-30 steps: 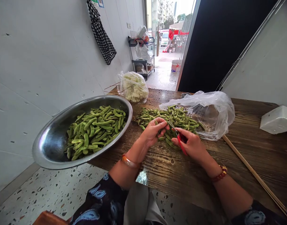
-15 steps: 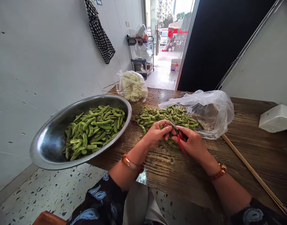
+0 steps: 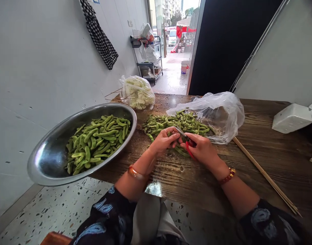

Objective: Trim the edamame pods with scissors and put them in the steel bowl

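Note:
My right hand (image 3: 203,149) is closed round the red handles of a pair of scissors (image 3: 182,132), whose metal blades point up and left toward my other hand. Pinched between the fingers of my left hand (image 3: 165,141) is a green soybean pod (image 3: 169,134), mostly covered by the fingers. Both hands are close together over the table, just in front of a heap of soybean pods (image 3: 189,122). To the left, a wide steel basin (image 3: 47,154) holds many more green pods (image 3: 97,141).
Behind the heap lies a crumpled clear plastic bag (image 3: 229,102). A bagged cauliflower (image 3: 139,93) sits at the far left of the wooden table (image 3: 214,190). Thin bamboo sticks (image 3: 266,177) lie at the right, with a white box (image 3: 291,118) beyond. A wheeled cart (image 3: 148,61) stands by the doorway.
The whole view has shifted a little, so things appear further left. The scissors' blades have turned slightly between my hands. Both hands keep their holds.

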Action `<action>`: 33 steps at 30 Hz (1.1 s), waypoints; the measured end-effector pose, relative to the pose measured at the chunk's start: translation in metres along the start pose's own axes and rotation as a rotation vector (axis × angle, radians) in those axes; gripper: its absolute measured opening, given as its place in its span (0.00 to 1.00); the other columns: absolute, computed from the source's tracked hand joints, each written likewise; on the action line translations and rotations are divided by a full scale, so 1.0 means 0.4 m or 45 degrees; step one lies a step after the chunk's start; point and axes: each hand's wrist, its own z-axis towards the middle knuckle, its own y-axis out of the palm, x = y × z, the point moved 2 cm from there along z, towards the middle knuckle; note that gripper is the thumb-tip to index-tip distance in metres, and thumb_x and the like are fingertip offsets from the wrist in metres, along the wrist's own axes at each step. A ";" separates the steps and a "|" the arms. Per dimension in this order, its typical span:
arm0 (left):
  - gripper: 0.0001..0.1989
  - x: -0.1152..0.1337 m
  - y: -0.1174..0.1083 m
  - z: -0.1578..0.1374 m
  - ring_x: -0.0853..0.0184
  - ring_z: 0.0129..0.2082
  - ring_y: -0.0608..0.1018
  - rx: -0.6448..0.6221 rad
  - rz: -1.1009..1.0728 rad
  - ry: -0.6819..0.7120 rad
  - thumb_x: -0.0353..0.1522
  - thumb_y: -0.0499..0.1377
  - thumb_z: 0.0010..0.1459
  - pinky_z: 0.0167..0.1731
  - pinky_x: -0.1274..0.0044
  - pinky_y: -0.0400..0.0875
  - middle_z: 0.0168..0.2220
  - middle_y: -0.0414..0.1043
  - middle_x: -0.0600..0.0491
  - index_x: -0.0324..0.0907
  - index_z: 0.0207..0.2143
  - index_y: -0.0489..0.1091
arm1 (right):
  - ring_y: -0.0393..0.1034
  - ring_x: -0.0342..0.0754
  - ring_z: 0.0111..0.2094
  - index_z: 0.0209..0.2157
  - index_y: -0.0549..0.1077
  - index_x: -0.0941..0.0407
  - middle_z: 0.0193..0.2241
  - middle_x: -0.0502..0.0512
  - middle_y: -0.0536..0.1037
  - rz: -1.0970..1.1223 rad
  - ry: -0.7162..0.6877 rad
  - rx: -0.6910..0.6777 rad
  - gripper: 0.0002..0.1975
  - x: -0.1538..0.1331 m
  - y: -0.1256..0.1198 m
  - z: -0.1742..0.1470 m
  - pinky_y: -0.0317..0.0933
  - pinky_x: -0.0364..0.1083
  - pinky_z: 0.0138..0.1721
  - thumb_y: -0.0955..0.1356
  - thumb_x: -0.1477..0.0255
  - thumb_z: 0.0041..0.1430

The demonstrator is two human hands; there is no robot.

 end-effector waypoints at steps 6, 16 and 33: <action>0.19 -0.002 -0.004 -0.001 0.80 0.16 0.63 0.091 -0.185 -0.074 0.42 0.64 0.49 0.14 0.85 0.48 0.25 0.68 0.57 0.38 0.37 0.67 | 0.68 0.47 0.27 0.48 0.75 0.58 0.29 0.56 0.78 0.067 0.123 0.134 0.23 0.004 -0.014 0.000 0.62 0.45 0.31 0.66 0.57 0.57; 0.19 0.151 0.034 -0.073 0.76 0.19 0.58 0.335 0.624 0.229 0.46 0.57 0.55 0.21 0.80 0.51 0.19 0.55 0.60 0.39 0.23 0.61 | 0.69 0.50 0.26 0.49 0.75 0.59 0.27 0.57 0.78 0.069 0.156 0.227 0.31 0.044 -0.017 -0.004 0.59 0.46 0.28 0.64 0.49 0.55; 0.17 0.355 -0.376 -0.281 0.60 0.44 0.72 0.697 2.098 -0.133 0.35 0.57 0.54 0.48 0.70 0.65 0.44 0.71 0.44 0.37 0.45 0.71 | 0.70 0.51 0.27 0.47 0.76 0.58 0.26 0.57 0.79 0.126 0.188 0.259 0.31 0.032 -0.023 -0.002 0.59 0.46 0.29 0.65 0.48 0.53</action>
